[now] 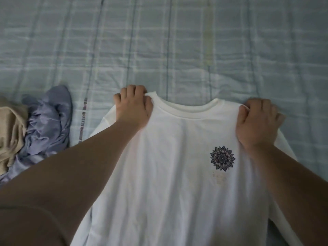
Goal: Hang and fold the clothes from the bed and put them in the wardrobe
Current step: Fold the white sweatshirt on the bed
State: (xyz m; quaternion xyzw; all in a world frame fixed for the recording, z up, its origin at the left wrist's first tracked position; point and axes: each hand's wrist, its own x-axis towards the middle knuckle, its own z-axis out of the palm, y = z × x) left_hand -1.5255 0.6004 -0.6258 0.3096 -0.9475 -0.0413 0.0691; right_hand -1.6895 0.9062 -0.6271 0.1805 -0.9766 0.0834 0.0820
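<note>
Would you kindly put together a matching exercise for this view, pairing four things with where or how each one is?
Column one:
1. white T-shirt
2. lilac garment
3. beige garment
4. mandala print

Column two:
a. crumpled at the left edge of the view
b. gripped at both shoulders by the left hand and the right hand
c. shiny and bunched up, lying between the beige heap and the shirt
d. dark, on the shirt's chest just below the right hand

Pairs: 1-b, 2-c, 3-a, 4-d.
</note>
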